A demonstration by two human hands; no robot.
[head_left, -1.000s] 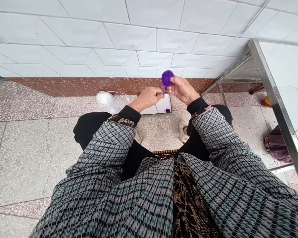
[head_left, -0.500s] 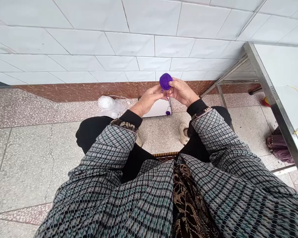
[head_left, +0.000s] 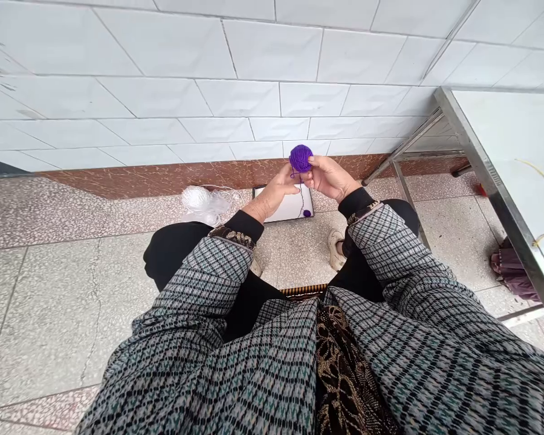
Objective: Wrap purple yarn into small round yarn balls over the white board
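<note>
A ball of purple yarn (head_left: pixel 300 158) is held up in front of me, pinched between the thumb and fingers of my right hand (head_left: pixel 330 178). At its left side is my left hand (head_left: pixel 274 192), its fingers stretched toward the ball and its thumb apart below them. The left fingertips are partly hidden by the ball, so their contact is unclear. A small loop of yarn sticks out under the ball. From there a thin strand (head_left: pixel 301 199) hangs down to a smaller purple ball (head_left: pixel 307 213) in a white, dark-rimmed tray (head_left: pixel 281 218) on the floor.
White yarn (head_left: pixel 197 199) in clear plastic lies on the floor left of the tray. The tiled wall (head_left: pixel 236 54) rises directly ahead. A metal-framed table (head_left: pixel 494 181) stands on the right, with a purple cloth item (head_left: pixel 514 272) beneath it. My shoe (head_left: pixel 336 249) is below my hands.
My left hand was pinching the strand below the ball; its thumb and fingers have since parted, and it moved close beside the ball. My right hand keeps hold, turning the ball slightly. The view tilted upward.
</note>
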